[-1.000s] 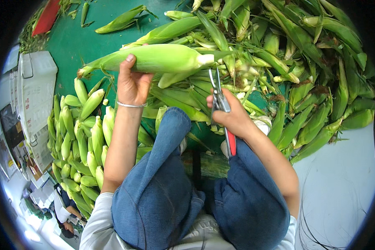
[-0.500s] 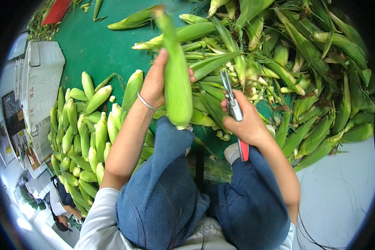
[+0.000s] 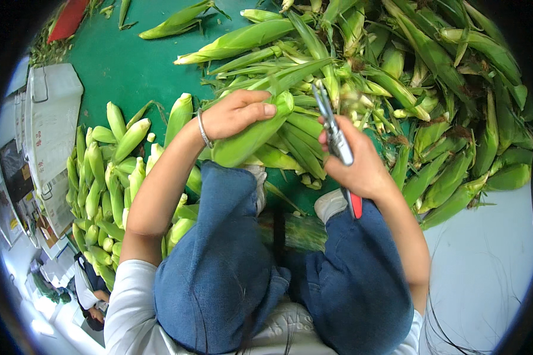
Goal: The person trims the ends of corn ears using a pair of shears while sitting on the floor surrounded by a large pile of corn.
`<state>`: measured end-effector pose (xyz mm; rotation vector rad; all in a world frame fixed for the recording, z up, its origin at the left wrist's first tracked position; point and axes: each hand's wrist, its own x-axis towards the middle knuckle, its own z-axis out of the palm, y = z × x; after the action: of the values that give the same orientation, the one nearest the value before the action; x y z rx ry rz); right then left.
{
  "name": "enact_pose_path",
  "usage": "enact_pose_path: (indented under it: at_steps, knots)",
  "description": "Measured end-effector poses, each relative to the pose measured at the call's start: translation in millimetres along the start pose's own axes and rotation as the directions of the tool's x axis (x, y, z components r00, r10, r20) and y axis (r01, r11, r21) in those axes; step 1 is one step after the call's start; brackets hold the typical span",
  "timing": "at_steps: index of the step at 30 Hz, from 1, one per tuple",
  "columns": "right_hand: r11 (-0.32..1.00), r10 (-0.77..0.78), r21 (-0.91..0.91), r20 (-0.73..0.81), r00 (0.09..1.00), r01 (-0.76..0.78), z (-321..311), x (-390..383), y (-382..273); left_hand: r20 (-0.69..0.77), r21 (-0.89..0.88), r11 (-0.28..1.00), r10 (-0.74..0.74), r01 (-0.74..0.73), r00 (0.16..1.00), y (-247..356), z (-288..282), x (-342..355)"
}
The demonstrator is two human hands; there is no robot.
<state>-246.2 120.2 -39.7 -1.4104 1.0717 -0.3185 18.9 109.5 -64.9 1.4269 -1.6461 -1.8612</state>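
Both gripped: left hand (image 3: pixel 234 118) a corn ear (image 3: pixel 246 141), right hand (image 3: pixel 361 164) the pruners (image 3: pixel 339 145), and any slip risked a cut!

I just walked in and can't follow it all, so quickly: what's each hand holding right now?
Left hand: closed around a green ear of corn.
Right hand: closed around a red-handled cutter.

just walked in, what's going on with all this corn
A person's left hand holds a green ear of corn, while the right hand grips a red-handled metal tool close to the ear but apart from it. On the left is a pile of trimmed-looking ears; on the right, a leafy heap.
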Motion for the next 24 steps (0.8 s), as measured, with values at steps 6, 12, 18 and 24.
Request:
enact_pose_path:
  at_steps: [6,12,18,24]
  knots:
    - [0.859,-0.351,-0.336,0.163,0.922,0.386,2.9,6.0,5.1,0.241,0.036,0.998,-0.061,0.054,0.969,15.6,14.4,8.6]
    - [0.997,0.078,-0.007,-0.079,0.994,-0.079,9.9,-15.3,1.6,0.244,0.420,0.893,-0.283,0.163,0.928,-15.2,-9.8,-18.3]
    - [0.982,0.189,0.026,-0.088,0.978,-0.188,-11.3,-37.1,23.9,0.048,0.610,0.399,-0.881,0.685,0.471,-107.7,-72.4,-226.8]
    - [0.964,0.214,0.151,0.034,0.976,-0.216,11.0,-14.8,17.2,0.179,0.486,0.629,-0.751,0.607,0.636,-93.2,-66.8,-227.9]
